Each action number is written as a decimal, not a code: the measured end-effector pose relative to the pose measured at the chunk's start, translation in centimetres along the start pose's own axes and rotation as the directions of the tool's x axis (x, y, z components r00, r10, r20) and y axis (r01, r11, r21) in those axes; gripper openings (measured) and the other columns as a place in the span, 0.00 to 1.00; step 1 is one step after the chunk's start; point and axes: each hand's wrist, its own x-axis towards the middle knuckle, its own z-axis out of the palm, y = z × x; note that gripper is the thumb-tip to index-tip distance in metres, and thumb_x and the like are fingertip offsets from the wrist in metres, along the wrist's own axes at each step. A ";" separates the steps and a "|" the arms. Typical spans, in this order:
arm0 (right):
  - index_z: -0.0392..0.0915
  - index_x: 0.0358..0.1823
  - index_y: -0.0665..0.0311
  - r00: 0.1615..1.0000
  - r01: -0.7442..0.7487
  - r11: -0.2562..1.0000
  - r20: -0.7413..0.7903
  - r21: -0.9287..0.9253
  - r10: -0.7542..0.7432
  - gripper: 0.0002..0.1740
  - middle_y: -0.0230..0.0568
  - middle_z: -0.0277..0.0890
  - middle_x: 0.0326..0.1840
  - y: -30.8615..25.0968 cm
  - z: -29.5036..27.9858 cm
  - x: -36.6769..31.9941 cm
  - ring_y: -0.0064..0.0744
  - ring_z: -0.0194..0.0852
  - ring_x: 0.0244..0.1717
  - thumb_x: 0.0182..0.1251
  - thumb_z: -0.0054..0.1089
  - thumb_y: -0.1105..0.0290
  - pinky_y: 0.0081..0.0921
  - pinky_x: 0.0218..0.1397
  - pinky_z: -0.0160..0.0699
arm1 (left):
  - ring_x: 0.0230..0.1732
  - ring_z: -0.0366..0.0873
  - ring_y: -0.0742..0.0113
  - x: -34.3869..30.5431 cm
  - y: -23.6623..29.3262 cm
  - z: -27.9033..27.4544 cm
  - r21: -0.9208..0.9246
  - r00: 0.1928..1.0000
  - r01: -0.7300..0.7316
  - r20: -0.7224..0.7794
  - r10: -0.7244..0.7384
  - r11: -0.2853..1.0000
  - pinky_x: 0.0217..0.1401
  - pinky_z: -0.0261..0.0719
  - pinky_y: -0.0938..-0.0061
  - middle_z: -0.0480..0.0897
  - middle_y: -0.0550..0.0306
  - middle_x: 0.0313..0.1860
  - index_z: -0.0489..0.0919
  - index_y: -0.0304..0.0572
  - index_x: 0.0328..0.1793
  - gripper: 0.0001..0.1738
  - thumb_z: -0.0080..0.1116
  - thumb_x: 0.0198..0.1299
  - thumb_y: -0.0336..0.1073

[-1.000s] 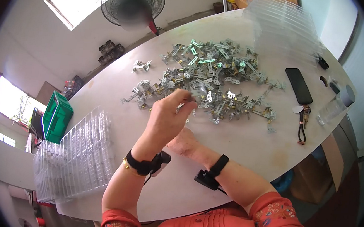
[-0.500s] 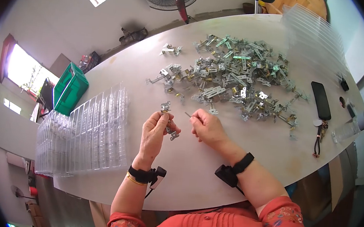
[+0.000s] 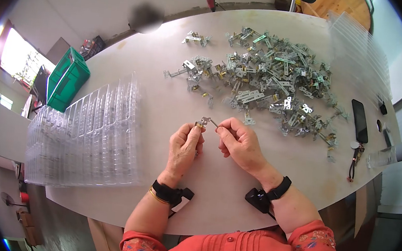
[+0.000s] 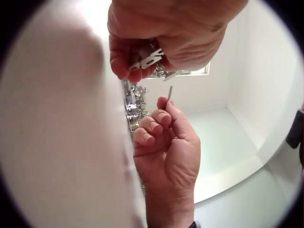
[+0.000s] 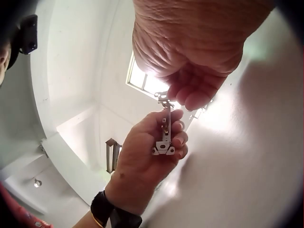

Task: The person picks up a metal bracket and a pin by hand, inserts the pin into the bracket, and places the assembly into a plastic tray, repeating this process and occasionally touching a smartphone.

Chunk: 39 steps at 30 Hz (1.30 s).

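My left hand [image 3: 182, 149] grips a metal bracket [image 5: 164, 146], a narrow strip with flat, holed plates at its ends and a brass-coloured part. One plated end sticks up past the thumb in the head view. Between thumb and forefinger my right hand [image 3: 244, 146] pinches a thin metal pin [image 4: 170, 93], its other fingers curled below. The pin's tip points at the bracket's upper end, close beside it. Beyond both hands spreads a large pile of similar metal brackets [image 3: 278, 77], and a small cluster of brackets [image 3: 196, 39] lies apart at the back.
Stacked clear plastic trays [image 3: 88, 139] stand at the table's left, near a green crate [image 3: 68, 81]. More clear trays [image 3: 358, 53] lean at the back right. Along the right edge are a phone [image 3: 359, 121], keys with a strap [image 3: 353, 162] and a clear bottle [image 3: 384, 156].
From near the pile, the hands came back toward the body, the left now gripping a bracket, the right a pin. Since then pin and bracket end have come close together. The head view has shifted.
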 end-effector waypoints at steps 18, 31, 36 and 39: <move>0.78 0.41 0.66 0.997 0.072 0.983 -0.029 -0.169 -0.078 0.04 0.30 0.76 0.24 -0.5 0.3 -0.3 0.16 0.71 0.25 0.74 0.57 0.73 0.20 0.28 0.71 | 0.25 0.67 0.83 0.0 -0.7 -0.5 0.143 0.987 -0.144 -0.048 0.152 0.979 0.27 0.66 0.85 0.75 0.69 0.28 0.82 0.37 0.46 0.14 0.51 0.77 0.40; 0.74 0.49 0.66 0.991 0.126 0.962 -0.006 -0.240 -0.132 0.07 0.31 0.75 0.23 -0.5 0.1 -0.3 0.17 0.69 0.24 0.74 0.57 0.73 0.21 0.28 0.70 | 0.28 0.68 0.82 -0.3 -0.2 -0.6 0.284 0.977 -0.207 0.018 0.211 0.936 0.31 0.67 0.83 0.75 0.68 0.26 0.82 0.36 0.44 0.11 0.55 0.74 0.36; 0.72 0.53 0.66 0.998 0.041 0.996 0.048 -0.083 -0.037 0.10 0.31 0.76 0.24 -0.4 0.2 -0.3 0.17 0.71 0.24 0.77 0.54 0.69 0.20 0.29 0.72 | 0.28 0.67 0.81 -0.4 0.0 -0.4 0.312 0.974 -0.225 0.039 0.224 0.923 0.31 0.67 0.82 0.74 0.68 0.26 0.82 0.35 0.43 0.10 0.57 0.73 0.35; 0.74 0.51 0.67 1.000 -0.006 0.999 0.022 -0.039 0.007 0.10 0.31 0.77 0.27 -0.6 0.5 -0.4 0.18 0.72 0.26 0.77 0.56 0.68 0.20 0.30 0.73 | 0.28 0.65 0.80 -0.5 0.0 -0.3 0.338 0.959 -0.282 0.086 0.270 0.898 0.30 0.66 0.81 0.73 0.68 0.25 0.82 0.35 0.42 0.08 0.59 0.72 0.34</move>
